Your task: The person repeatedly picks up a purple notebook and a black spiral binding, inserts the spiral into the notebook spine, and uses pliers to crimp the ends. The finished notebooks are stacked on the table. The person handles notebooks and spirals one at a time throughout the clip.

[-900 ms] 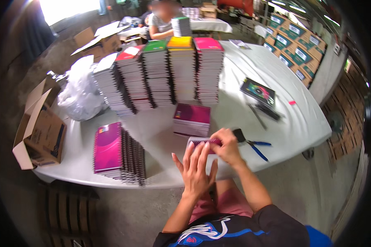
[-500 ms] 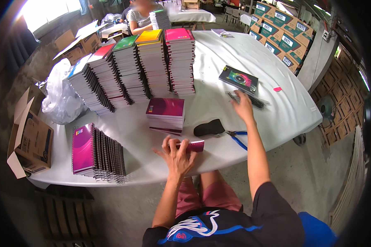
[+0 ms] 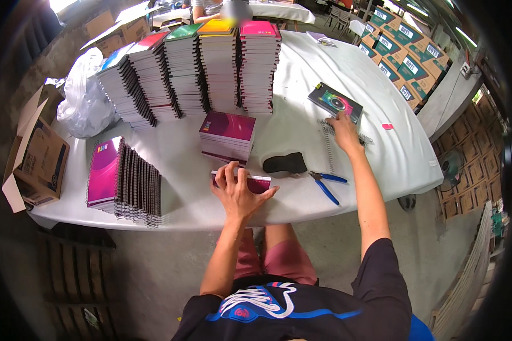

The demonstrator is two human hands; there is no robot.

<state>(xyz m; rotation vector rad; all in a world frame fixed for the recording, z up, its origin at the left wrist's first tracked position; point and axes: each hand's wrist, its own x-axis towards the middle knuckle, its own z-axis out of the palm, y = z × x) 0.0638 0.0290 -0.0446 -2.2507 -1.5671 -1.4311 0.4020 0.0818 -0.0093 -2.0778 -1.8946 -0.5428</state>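
The table (image 3: 301,74), covered in white cloth, supports all work items. A row of notebook stacks (image 3: 219,74), five in number, stands along its far side. At the left front, a set of purple spiral-bound notebooks (image 3: 133,184) fans out beside an open cardboard box (image 3: 42,165).

Both forearms enter from the lower edge. The right arm is extended forward and outward, nearly straight; the left arm is shorter in reach and angled up toward the table front.

Left hand (image 3: 237,196): palm down, fingers bent and spread, thumb extended to the right. It grips a purple booklet (image 3: 260,184) near the table's front edge, fingers over the far side, thumb at the right end. A stack of purple booklets (image 3: 227,136) sits just beyond.

Right hand (image 3: 347,134): palm down, fingers forward, at the near edge of a black-covered book (image 3: 335,102). The fingertips are at the far end of a wire coil (image 3: 329,150); whether they are closed on it cannot be determined.

A black pad (image 3: 284,163) and blue-handled pliers (image 3: 327,187) lie between the hands.
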